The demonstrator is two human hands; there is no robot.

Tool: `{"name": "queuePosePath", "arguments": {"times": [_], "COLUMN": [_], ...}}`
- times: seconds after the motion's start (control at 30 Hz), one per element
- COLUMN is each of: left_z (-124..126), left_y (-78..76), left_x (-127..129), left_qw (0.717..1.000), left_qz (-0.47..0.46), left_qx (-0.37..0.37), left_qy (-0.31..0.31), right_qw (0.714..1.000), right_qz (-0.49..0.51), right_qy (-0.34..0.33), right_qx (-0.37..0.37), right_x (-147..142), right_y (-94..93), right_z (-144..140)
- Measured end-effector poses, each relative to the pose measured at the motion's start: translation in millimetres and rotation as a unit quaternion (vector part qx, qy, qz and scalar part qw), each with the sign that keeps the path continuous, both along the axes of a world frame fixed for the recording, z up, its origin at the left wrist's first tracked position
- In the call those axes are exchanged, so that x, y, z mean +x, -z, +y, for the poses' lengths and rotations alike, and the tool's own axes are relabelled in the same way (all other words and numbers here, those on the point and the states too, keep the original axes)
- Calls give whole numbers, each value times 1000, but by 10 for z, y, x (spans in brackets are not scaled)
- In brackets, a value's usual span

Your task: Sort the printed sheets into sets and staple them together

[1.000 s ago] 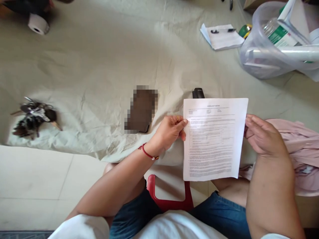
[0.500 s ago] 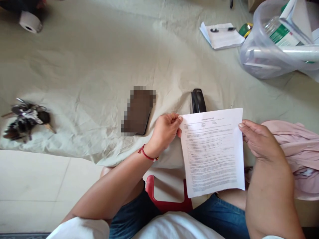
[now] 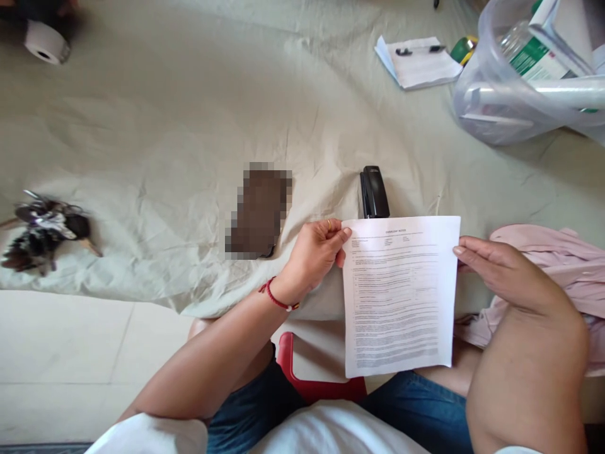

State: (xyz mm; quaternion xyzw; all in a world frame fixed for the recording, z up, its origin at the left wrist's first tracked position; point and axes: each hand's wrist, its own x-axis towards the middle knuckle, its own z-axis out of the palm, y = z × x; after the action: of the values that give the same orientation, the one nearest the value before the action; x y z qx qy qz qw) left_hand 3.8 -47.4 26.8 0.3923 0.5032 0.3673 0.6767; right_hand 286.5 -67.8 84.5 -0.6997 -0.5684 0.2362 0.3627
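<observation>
"OVERLEAF" shows in the heading of the printed sheet point(image 3: 399, 296); its body lines are too small to read, as is the marking on the black stapler point(image 3: 375, 192) just beyond it. The sheet lies between the hands: the left hand point(image 3: 321, 252) pinches its upper left edge, fingers curled; the right hand point(image 3: 501, 268), fingers straighter and close together, holds the upper right edge by the tips.
</observation>
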Motion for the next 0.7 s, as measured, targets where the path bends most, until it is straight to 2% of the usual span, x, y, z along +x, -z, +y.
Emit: {"name": "queuePosePath", "arguments": {"times": [0.17, 0.3, 0.4, 0.53, 0.7], "left_z": [-35, -46, -41, -54, -91], "left_y": [30, 21, 15, 3, -43], "left_x": [61, 143, 188, 212, 203], "left_qw": [998, 996, 995, 993, 995], "left_qz": [-19, 7, -3, -48, -15], "left_qx": [13, -4, -16, -32, 9], "left_qy": [65, 86, 94, 104, 101], "right_qw": [994, 967, 949, 926, 923], "right_qz": [-95, -206, -244, -287, -298], "right_qy": [-7, -35, -129, -211, -196], "right_qx": [50, 144, 151, 129, 147], "right_x": [-101, -115, -302, -546, -589], "right_y": [29, 151, 232, 300, 318], "right_z": [56, -55, -164, -234, -229]}}
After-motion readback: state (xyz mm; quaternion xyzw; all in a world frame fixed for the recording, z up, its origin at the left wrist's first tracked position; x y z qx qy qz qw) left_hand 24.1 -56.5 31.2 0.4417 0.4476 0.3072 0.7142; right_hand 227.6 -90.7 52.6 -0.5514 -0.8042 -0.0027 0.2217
